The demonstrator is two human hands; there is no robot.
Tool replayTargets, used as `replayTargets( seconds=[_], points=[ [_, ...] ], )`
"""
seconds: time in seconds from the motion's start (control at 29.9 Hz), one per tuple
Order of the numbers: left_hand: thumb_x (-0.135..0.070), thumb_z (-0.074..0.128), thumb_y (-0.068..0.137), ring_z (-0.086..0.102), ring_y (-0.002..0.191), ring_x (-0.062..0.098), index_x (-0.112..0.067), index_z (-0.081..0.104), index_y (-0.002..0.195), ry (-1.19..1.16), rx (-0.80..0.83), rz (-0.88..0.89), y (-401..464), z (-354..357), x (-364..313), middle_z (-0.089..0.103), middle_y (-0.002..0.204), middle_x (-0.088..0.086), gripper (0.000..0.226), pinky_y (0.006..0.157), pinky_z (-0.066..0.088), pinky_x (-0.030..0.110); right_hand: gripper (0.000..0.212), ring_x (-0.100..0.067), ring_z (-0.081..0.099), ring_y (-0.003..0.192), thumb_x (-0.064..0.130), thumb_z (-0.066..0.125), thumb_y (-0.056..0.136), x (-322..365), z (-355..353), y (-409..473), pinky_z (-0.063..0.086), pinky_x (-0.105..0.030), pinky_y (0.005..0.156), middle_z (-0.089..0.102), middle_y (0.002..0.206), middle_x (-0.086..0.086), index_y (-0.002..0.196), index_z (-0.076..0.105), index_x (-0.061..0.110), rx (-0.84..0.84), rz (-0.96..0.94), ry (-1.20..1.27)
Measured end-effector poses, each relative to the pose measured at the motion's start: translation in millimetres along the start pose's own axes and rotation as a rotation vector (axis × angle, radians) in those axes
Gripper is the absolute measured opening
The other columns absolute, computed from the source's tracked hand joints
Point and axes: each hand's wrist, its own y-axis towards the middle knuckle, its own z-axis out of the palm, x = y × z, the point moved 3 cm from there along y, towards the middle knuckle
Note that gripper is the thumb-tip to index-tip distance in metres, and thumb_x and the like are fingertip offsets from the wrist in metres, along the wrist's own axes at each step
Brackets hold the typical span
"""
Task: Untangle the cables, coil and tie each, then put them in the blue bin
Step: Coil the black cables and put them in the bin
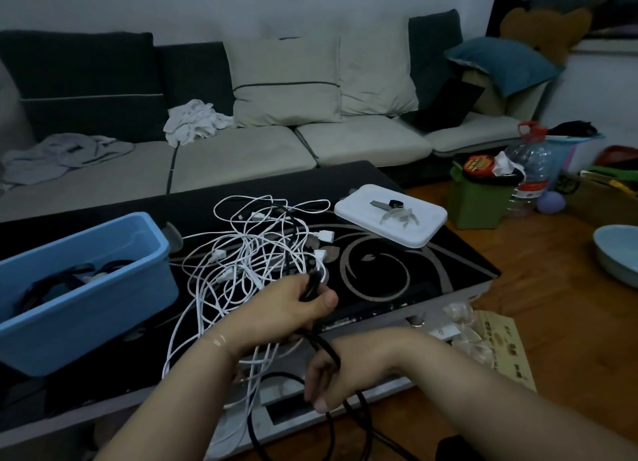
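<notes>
Black cable (321,348), lower centre, is gripped by both the left hand (303,301) and right hand (324,381), fingers curled round it, probably forming a coil beside tangled white cables (255,253).

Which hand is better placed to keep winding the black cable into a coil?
Probably the right hand: it grips the loose black cable hanging off the table edge, while the left hand holds the gathered end.

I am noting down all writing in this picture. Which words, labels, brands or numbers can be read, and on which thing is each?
None can be read.
Tan box, floor beside the table: print too blurred.
Water bottle label: too small.
Round red lid on the green bin: print too small.
</notes>
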Motion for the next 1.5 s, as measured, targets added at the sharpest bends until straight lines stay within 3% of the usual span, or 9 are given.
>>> replayTargets(
  seconds=[0.13,0.23,0.43,0.57,0.67,0.84,1.07,1.27,1.5],
  points=[
    [-0.054,0.07,0.074,0.033,0.038,0.007,-0.003,0.055,0.114,-0.27,-0.092,-0.02,2.4,-5.5,-0.9,0.042,0.048,-0.008,0.066,0.036,0.026,0.016,0.008,-0.017,0.065,0.087,0.019,0.056,0.096,-3.0,-7.5,-14.2,0.048,-0.033,0.087,0.071,0.085,0.0,0.096,0.061,0.014,0.117,-0.096,0.275],
    [-0.056,0.082,0.062,0.041,0.045,0.005,-0.018,0.057,0.112,-0.137,-0.228,-0.017,3.6,-14.1,1.3,0.047,0.059,-0.006,0.068,0.047,0.034,0.02,0.016,-0.006,0.056,0.053,0.018,0.056,0.096,-8.0,-32.2,-34.9,0.049,-0.03,0.075,0.058,0.054,0.005,0.081,0.057,0.013,-0.125,-0.158,0.28],
    [-0.042,0.079,0.068,0.046,0.055,-0.001,-0.025,0.051,0.114,0.015,-0.071,0.029,2.2,-13.0,-0.4,0.053,0.067,-0.012,0.057,0.053,0.037,0.015,0.015,-0.013,0.043,0.056,0.034,0.067,0.087,-10.9,-58.8,-61.5,0.037,-0.021,0.051,0.046,0.067,-0.009,0.083,0.072,0.02,-0.591,-0.359,0.446],
    [-0.026,0.055,0.095,0.049,0.046,-0.003,-0.007,0.05,0.108,-0.068,0.107,0.073,-2.3,10.6,-13.7,0.056,0.057,-0.012,0.024,0.049,0.038,0.012,0.011,-0.016,0.062,0.076,0.033,0.063,0.09,-4.2,-61.2,-73.5,0.049,-0.036,0.073,0.067,0.079,0.002,0.08,0.068,0.031,-1.001,-0.32,0.059],
    [-0.043,0.039,0.094,0.054,0.041,0.013,0.0,0.048,0.107,-0.131,0.223,0.108,-6.0,26.9,-23.8,0.054,0.045,-0.003,0.045,0.057,0.043,0.027,0.014,0.001,0.058,0.08,0.048,0.066,0.08,-5.9,-65.5,-82.9,0.047,-0.027,0.068,0.065,0.082,0.017,0.082,0.062,0.035,-1.22,-0.185,-0.101],
    [-0.05,0.032,0.094,0.067,0.054,0.015,-0.005,0.049,0.091,-0.348,0.276,0.119,-4.8,36.2,-32.1,0.068,0.058,0.004,0.048,0.052,0.05,0.022,0.047,0.002,0.043,0.078,0.068,0.045,0.081,-7.8,-60.1,-76.3,0.035,-0.019,0.062,0.052,0.09,0.018,0.098,0.063,0.028,-1.372,-0.224,-0.351],
    [-0.082,0.031,0.075,0.062,0.044,0.022,-0.013,0.051,0.073,-0.483,0.196,0.147,-10.0,25.5,-35.6,0.053,0.04,0.007,0.072,0.052,0.048,0.024,0.051,-0.009,0.051,0.061,0.068,0.02,0.087,-8.3,-55.7,-71.4,0.037,-0.034,0.056,0.05,0.062,0.008,0.074,0.048,0.027,-1.278,-0.274,-0.313],
    [-0.07,0.024,0.089,0.028,0.021,0.009,-0.014,0.051,0.066,-0.894,0.291,0.052,-7.2,27.0,-39.5,0.036,0.033,0.001,0.067,0.033,0.029,0.013,0.048,-0.007,0.037,0.049,0.058,0.036,0.093,0.1,-47.7,-57.8,0.03,-0.026,0.051,0.039,0.05,0.011,0.057,0.039,0.025,-1.119,-0.497,0.281],
    [-0.039,0.025,0.101,0.046,0.029,0.002,-0.007,0.06,0.087,-1.188,0.639,0.144,-5.1,30.0,-45.8,0.054,0.045,-0.002,0.049,0.034,0.027,0.013,0.089,-0.022,0.044,0.066,0.077,0.046,0.076,6.5,-46.7,-47.5,0.034,-0.034,0.063,0.048,0.071,-0.013,0.073,0.046,-0.012,-1.084,-0.58,0.559]
  ],
)
